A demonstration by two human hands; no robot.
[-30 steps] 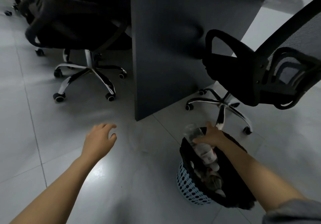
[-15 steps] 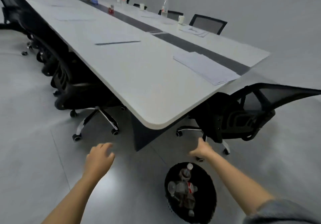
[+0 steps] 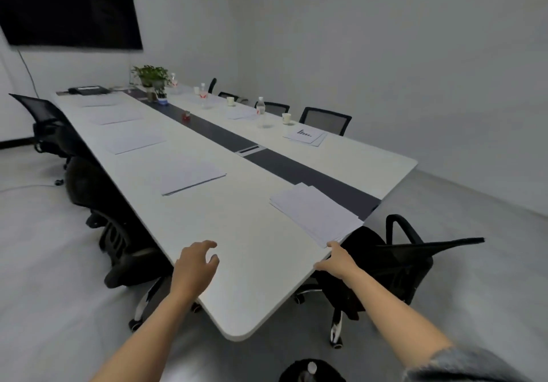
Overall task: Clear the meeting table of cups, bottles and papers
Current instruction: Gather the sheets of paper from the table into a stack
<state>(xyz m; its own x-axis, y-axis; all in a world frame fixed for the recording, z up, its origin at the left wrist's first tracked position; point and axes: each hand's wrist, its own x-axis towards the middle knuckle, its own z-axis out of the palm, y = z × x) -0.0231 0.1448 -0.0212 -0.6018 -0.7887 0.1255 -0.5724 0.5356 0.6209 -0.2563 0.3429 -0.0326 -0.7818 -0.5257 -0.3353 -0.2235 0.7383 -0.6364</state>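
A person's two bare arms reach over the near corner of a long white meeting table (image 3: pixel 237 233). The left hand (image 3: pixel 194 266) hovers above the tabletop, fingers spread and holding nothing. The right hand (image 3: pixel 336 258) is open at the table's edge, its fingertips just beside the corner of the nearest stack of papers (image 3: pixel 315 214). More paper stacks, water bottles (image 3: pixel 261 112) and paper cups (image 3: pixel 286 118) sit farther along. A black bin (image 3: pixel 311 371) stands on the floor below.
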